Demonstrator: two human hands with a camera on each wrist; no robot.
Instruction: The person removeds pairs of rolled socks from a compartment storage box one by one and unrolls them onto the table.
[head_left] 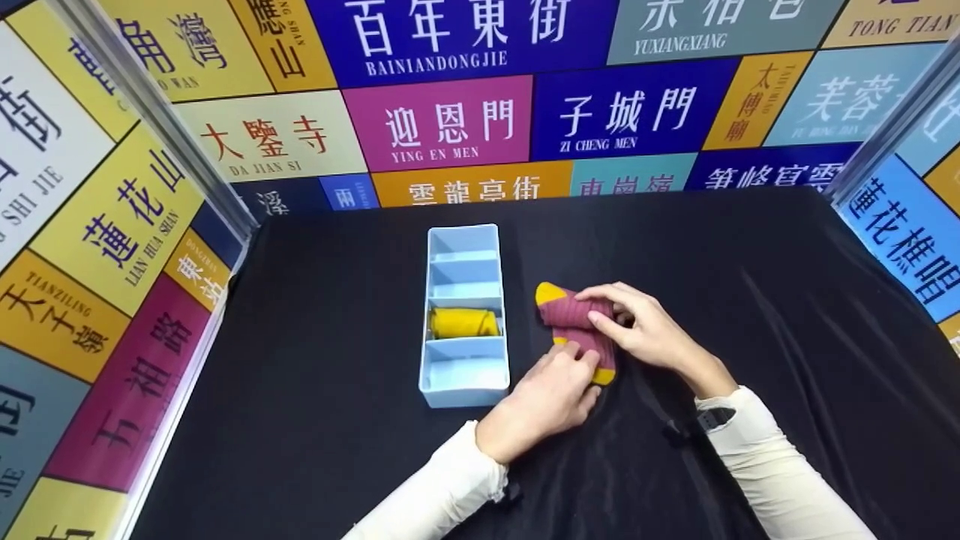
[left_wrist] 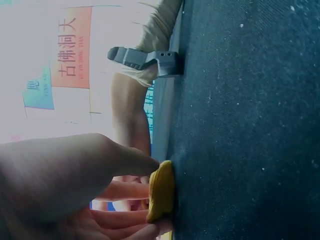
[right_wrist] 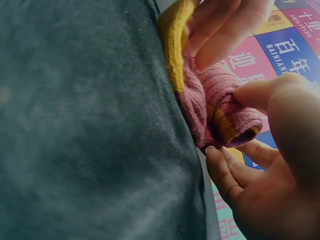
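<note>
- Black-draped worktop point(head_left: 337, 337) carried the mauve sock bundle point(head_left: 574, 311), half-rolled, well short of the far edge.
- My right fingers point(head_left: 600, 292) pinched its roll, my left fingers point(head_left: 566, 360) its yellow end point(left_wrist: 161, 192).
- Slackening either, I judged, risked it springing loose.

Two hands point(head_left: 541, 396) point(head_left: 654, 328), one sock bundle point(head_left: 568, 311), one yellow roll point(head_left: 461, 323), one box point(head_left: 466, 397) (four compartments point(head_left: 465, 366)).

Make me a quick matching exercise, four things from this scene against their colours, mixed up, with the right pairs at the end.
Things:
1. Four-compartment box
2. Half-rolled sock bundle
3. Tablecloth
4. Boxed fabric roll

Colours:
A. Black
B. Mostly yellow
C. Light blue
D. Maroon with yellow parts

Pairs: 1-C, 2-D, 3-A, 4-B
</note>
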